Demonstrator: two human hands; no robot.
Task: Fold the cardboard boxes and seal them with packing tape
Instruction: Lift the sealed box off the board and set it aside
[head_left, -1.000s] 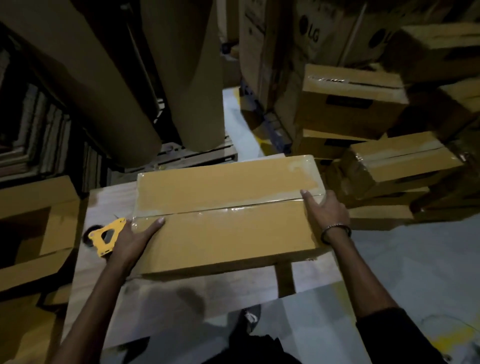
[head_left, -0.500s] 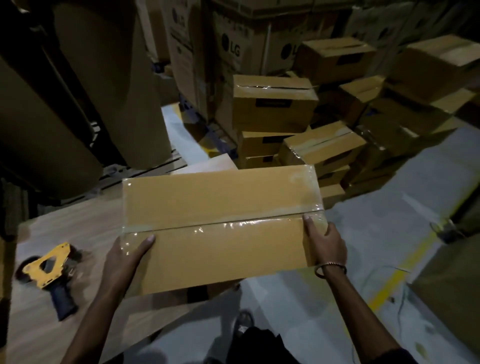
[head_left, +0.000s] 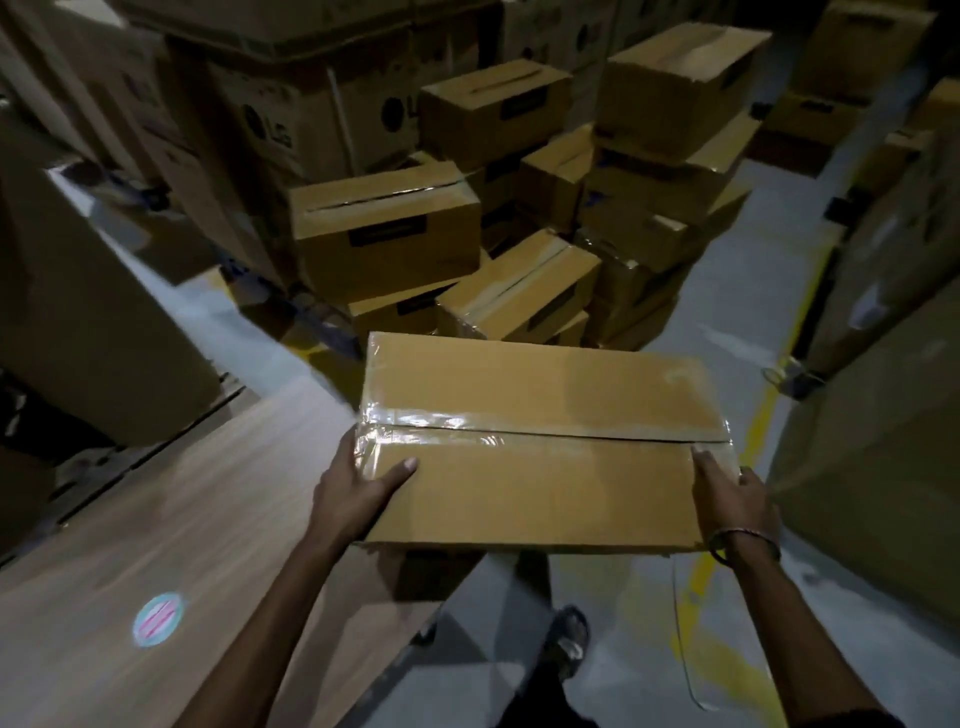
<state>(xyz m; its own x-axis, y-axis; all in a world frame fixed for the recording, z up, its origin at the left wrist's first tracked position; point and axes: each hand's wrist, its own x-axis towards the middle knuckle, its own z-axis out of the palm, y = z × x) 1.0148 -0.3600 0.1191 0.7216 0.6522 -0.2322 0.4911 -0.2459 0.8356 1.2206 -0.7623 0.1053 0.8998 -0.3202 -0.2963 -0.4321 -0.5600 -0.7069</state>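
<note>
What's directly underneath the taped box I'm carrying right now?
Below the sealed cardboard box, held by the left hand and right hand, show grey floor, a sandalled foot and the wooden table's edge. Its underside is hidden.

Dimly lit throughout; brightest toward centre, dark at 11 and 1 o'clock corners. Glare recorded on tape (head_left: 441, 421) along the seam of the held box (head_left: 540, 447), indicating overhead light. Soft shadow cast beneath the box onto the floor (head_left: 769, 291) at 6 o'clock. Motion blur smeared the table (head_left: 156, 519) at 8 o'clock. Wide-angle bending pronounced at 3 and 9 o'clock edges.
</note>
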